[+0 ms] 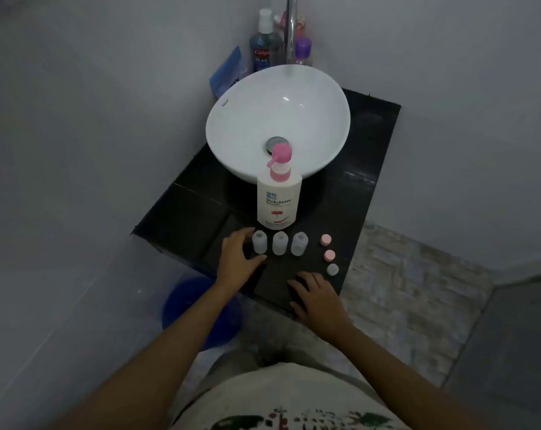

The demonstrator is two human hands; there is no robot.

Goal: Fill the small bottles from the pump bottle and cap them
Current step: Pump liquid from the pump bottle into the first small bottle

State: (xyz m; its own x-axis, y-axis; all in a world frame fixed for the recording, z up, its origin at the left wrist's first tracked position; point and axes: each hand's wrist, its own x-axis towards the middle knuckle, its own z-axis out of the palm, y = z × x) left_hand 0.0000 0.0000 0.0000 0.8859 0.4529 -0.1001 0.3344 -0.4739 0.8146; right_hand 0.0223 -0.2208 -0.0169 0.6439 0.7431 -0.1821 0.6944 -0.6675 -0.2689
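**Hand at the first bottle**

In front of the pump bottle [279,198], three uncapped small bottles [280,243] stand in a row, with three caps [329,255] to their right. The left hand [236,259] curves, fingers spread, beside the leftmost bottle [259,242]; whether it touches, I cannot tell. The right hand [317,297] rests flat, nearer than the caps.

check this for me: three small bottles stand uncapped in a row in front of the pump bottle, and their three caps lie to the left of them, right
Not quite. The head view shows the three caps lying to the right of the small bottles, not the left. The rest holds: the three bottles stand uncapped in a row in front of the pump bottle.
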